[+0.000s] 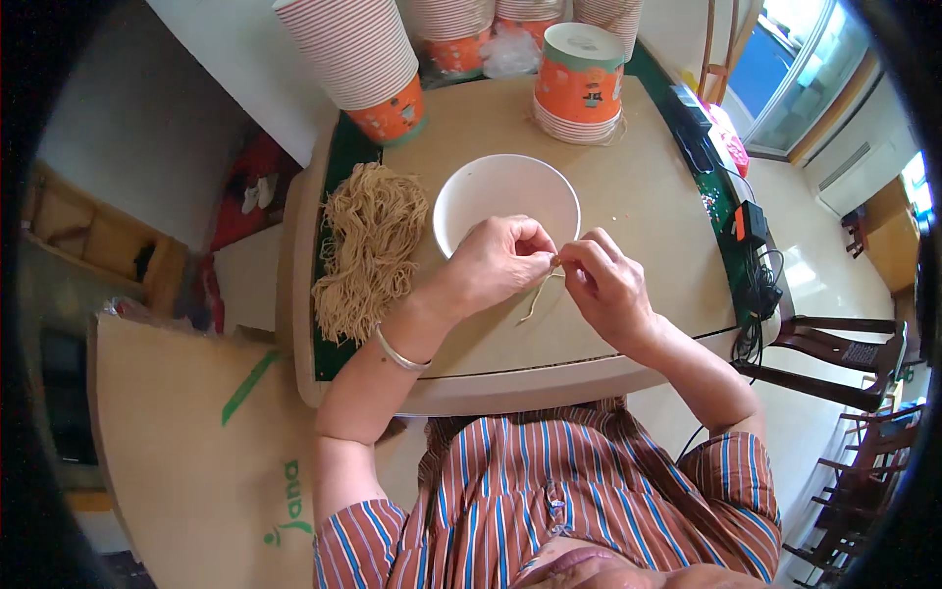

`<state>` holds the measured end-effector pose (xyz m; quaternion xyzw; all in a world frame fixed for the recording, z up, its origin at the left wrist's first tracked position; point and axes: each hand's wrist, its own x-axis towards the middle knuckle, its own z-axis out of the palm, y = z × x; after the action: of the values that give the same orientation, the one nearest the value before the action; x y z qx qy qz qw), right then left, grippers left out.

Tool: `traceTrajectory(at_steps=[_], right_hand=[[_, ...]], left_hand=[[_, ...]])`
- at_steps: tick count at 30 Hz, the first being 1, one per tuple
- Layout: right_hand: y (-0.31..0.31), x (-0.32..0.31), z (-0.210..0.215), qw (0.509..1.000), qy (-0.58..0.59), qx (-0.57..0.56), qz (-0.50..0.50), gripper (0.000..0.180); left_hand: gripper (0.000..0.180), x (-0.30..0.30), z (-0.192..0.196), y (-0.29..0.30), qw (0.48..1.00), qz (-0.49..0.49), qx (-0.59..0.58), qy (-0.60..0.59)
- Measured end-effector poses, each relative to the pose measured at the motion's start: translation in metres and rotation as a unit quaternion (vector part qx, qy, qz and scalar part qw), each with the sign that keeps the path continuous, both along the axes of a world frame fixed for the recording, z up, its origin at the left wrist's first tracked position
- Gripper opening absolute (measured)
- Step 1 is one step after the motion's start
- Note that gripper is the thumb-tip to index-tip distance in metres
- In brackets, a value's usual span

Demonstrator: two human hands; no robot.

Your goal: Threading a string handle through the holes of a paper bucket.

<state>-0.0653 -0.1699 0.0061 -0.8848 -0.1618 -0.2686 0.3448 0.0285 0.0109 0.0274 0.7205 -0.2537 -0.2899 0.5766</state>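
Observation:
Both my hands meet over the near rim of a white round bowl (481,191) on the table. My left hand (498,257), with a bangle on its wrist, is closed in a pinch. Close against it, my right hand (610,287) pinches too, fingertips nearly touching the left ones. From between them a thin beige string (536,297) hangs down, its loose end above the tabletop. A tiny brownish bit shows at the fingertips, too small to name. Left of the bowl lies a large tangled bundle of beige string (373,245).
A tall tilted stack of orange and white paper buckets (368,74) stands at the back left. An upside-down paper bucket (581,93) is at the back right, string around its base. Black cables and a power adapter (750,224) line the right edge, near a dark wooden chair (844,353).

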Motion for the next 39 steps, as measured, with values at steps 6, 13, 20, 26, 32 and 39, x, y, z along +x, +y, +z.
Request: traceTrajectory(at_steps=[6,13,20,26,32,39], right_hand=[[-0.002,0.000,0.003,0.999,-0.020,-0.015,0.030,0.026],[-0.007,0.001,0.002,0.996,-0.063,-0.043,0.041,0.025],[-0.009,0.003,0.006,0.992,-0.073,-0.084,0.067,0.025],[-0.010,0.003,0.008,0.986,-0.083,-0.130,0.066,0.027],[-0.016,0.002,0.008,0.977,-0.083,-0.180,0.076,0.030],[-0.018,0.000,0.017,0.961,-0.072,-0.250,0.096,0.036]], left_hand=[[0.009,0.001,-0.001,0.001,0.999,0.002,-0.022,0.047],[0.010,0.001,0.011,0.003,0.998,-0.020,0.024,0.054],[0.010,0.002,0.010,0.002,0.998,-0.022,0.030,0.045],[0.010,0.003,0.007,0.002,0.999,-0.013,0.038,0.023],[0.011,0.004,0.010,0.000,0.998,-0.015,0.057,0.022],[0.011,0.008,0.002,0.000,0.998,-0.022,0.017,0.054]])
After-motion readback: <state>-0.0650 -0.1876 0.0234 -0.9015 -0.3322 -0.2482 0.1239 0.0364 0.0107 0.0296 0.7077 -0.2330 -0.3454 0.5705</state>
